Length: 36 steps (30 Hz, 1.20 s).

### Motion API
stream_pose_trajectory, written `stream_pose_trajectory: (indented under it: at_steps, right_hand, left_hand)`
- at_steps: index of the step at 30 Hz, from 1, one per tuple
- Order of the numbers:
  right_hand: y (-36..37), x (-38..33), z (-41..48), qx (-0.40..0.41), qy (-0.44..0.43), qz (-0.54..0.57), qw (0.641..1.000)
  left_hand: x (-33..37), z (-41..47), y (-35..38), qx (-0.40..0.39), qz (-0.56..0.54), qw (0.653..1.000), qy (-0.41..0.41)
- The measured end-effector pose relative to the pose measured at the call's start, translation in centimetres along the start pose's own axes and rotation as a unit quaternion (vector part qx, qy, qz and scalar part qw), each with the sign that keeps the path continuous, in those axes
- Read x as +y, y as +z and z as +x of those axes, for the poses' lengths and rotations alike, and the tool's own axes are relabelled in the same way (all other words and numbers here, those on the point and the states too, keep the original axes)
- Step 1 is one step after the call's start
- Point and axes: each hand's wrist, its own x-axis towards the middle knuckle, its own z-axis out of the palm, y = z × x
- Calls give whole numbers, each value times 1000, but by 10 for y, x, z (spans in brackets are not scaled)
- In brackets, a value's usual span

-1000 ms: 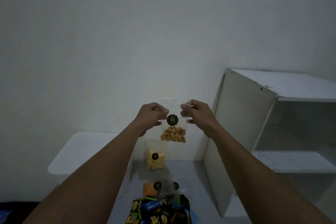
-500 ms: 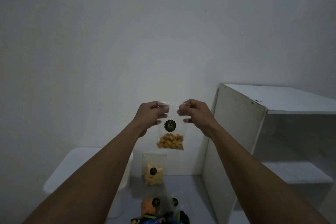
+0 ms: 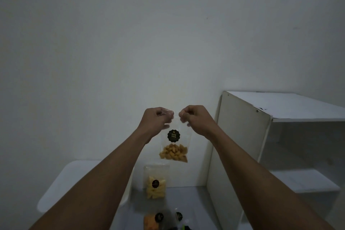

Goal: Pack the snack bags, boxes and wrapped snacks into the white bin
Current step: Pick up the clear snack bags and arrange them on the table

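A clear snack bag (image 3: pixel 174 147) with a round black sticker and golden-brown pieces hangs in the air in front of the wall. My left hand (image 3: pixel 155 120) pinches its top left corner and my right hand (image 3: pixel 195 118) pinches its top right corner. The white bin (image 3: pixel 61 188) stands below and to the left, largely behind my left forearm. A second clear bag of pale yellow chips (image 3: pixel 155 183) leans upright against the wall beside the bin. More bags with black stickers (image 3: pixel 160 218) lie at the bottom edge, cut off.
A white open shelf cabinet (image 3: pixel 242 145) stands on the right, its side panel close to my right forearm. The grey surface (image 3: pixel 188 200) runs between bin and cabinet. A plain white wall fills the upper view.
My hands have moved closer together at the bag's top. The view has tilted upward, so the pile of snacks at the bottom has mostly slid out of frame.
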Motion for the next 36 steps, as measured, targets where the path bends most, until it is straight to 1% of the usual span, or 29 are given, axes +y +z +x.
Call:
stream_pose_trajectory:
  at_steps: [3, 9, 12, 15, 18, 21, 24, 26, 29, 34, 36]
  right_hand:
    - [-2, 2, 2, -2, -2, -5, 1000]
    - [-2, 10, 2, -9, 27, 82, 996]
    - [-3, 12, 3, 6, 23, 53, 998]
    - [-4, 11, 5, 18, 8, 22, 1000]
    - [-6, 11, 5, 10, 10, 31, 999]
    - [-5, 16, 5, 17, 22, 76, 997]
    - [-7, 20, 4, 20, 34, 108, 993]
    - [-9, 19, 5, 33, 31, 103, 994]
    - [-12, 16, 6, 50, 26, 102, 993]
    - [-15, 21, 5, 19, 36, 102, 994]
    - [-11, 22, 4, 9, 38, 100, 994]
  left_hand:
    - [1, 1, 0, -22, -1, 1000, -15]
    - [-3, 15, -7, 34, 23, 999, 3]
    - [-4, 17, -11, 17, 16, 1000, 7]
    - [-5, 16, -13, -5, -28, 999, -19]
    - [-8, 17, -14, 25, -40, 999, -12]
    - [-7, 20, -15, 63, -37, 997, 4]
    - [-2, 20, -14, 44, -46, 998, 7]
    - [-1, 20, -14, 25, -44, 999, 7]
    - [-3, 18, -14, 6, -59, 998, -15]
    - [-7, 18, -10, 56, -44, 997, 12]
    - [-6, 18, -5, 44, -43, 998, 10]
